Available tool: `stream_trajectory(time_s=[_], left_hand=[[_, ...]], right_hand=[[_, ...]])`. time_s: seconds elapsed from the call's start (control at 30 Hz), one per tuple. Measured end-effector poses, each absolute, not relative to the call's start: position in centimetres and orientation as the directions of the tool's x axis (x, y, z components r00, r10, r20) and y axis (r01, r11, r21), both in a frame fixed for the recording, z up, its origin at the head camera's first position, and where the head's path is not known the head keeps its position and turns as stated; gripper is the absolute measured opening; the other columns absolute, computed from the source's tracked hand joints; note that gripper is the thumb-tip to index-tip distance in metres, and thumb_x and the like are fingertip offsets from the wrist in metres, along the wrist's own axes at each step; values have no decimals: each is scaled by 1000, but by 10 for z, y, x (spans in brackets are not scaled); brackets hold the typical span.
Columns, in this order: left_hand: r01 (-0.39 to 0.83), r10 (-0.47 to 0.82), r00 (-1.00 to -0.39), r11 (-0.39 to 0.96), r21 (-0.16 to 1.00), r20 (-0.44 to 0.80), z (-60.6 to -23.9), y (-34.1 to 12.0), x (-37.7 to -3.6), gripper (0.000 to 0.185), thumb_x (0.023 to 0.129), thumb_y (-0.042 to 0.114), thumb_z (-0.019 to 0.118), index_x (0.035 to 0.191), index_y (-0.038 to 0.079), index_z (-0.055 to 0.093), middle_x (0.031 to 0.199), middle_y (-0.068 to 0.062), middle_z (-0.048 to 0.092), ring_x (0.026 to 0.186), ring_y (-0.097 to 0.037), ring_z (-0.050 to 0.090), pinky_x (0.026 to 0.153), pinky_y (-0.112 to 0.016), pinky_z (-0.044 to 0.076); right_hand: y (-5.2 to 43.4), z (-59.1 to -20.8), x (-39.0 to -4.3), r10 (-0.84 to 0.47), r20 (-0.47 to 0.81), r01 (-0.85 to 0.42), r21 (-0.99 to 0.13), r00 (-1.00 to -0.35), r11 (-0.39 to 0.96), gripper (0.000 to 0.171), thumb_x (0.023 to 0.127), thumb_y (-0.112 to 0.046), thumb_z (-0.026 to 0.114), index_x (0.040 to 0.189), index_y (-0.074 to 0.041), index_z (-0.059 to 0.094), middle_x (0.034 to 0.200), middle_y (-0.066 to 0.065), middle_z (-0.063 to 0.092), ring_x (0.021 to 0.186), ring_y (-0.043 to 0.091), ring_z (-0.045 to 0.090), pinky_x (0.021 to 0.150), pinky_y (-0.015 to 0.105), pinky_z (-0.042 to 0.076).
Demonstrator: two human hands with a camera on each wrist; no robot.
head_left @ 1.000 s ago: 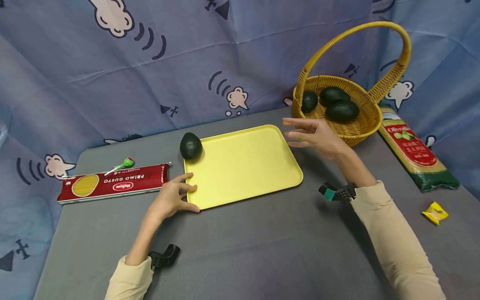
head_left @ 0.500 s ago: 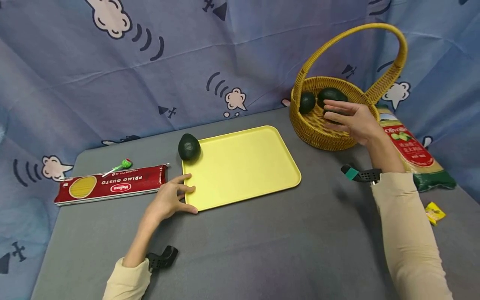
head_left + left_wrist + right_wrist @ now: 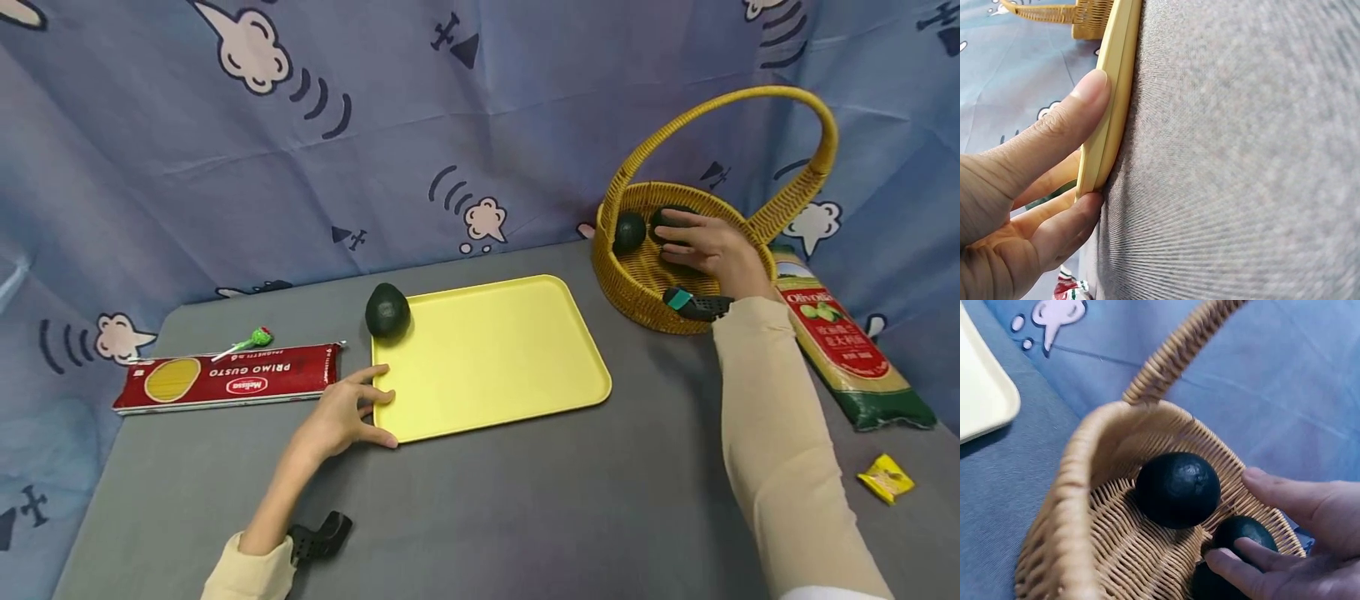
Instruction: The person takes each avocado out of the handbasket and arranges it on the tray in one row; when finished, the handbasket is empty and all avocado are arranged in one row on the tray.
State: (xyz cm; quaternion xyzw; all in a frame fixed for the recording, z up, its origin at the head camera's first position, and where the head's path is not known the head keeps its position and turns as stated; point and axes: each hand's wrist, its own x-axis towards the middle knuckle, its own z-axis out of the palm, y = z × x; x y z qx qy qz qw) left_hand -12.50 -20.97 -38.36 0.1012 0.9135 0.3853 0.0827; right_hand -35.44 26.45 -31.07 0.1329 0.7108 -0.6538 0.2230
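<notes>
At the upper right of the head view I see the right hand (image 3: 716, 250) down inside the wicker basket (image 3: 645, 292), fingers spread loosely over the dark avocados (image 3: 1244, 534) there and touching them (I cannot tell whether they have closed into a firm hold), with one avocado (image 3: 628, 232) lying free just to its left. At lower centre, the left hand (image 3: 341, 417) pinches the near left corner of the yellow tray (image 3: 495, 358), thumb on the rim, while another avocado (image 3: 387, 311) sits at the tray's far left corner.
</notes>
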Motion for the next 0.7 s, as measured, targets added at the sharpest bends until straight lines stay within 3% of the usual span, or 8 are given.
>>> stream_trajectory(time_s=[0.1,0.27,0.4,0.57,0.7], left_hand=[[123,245,-967,684,719,-67,-385,-209,-125,58,59,8,91,108,-12,68,140,-25,45,127,-43,43,88,-39,54],[112,237,-969,676,728,-70,-383,-208,-123,59,58,8,91,108,-13,68,139,-25,46,127,-43,43,87,-39,54],[106,235,-969,668,737,-74,-383,-209,-122,59,58,8,91,108,-13,68,139,-25,46,126,-43,44,87,-39,54],[121,242,-969,663,739,-59,-384,-210,-123,59,58,8,91,108,-13,67,139,-25,46,124,-41,47,86,-38,54],[149,252,-967,675,722,-37,-387,-211,-127,59,58,9,91,108,-12,68,138,-25,47,122,-40,50,85,-38,55]], right_hand=[[263,-314,-364,-113,-521,500,-848,-846,174,77,93,-26,62,154,-32,16,159,-8,11,141,18,26,89,16,50],[253,-318,-380,-127,-529,489,-836,-839,249,76,95,-30,58,154,-36,10,160,-6,2,136,20,30,79,15,51],[246,-324,-387,-120,-531,490,-833,-839,258,75,96,-25,56,154,-33,9,161,-3,-1,113,12,45,75,15,52],[240,-333,-394,-119,-539,502,-830,-834,245,77,96,-22,57,154,-31,7,160,3,0,90,8,49,68,15,51],[236,-336,-399,-86,-535,491,-818,-840,299,77,95,-24,59,154,-33,10,161,5,-2,77,7,58,72,19,54]])
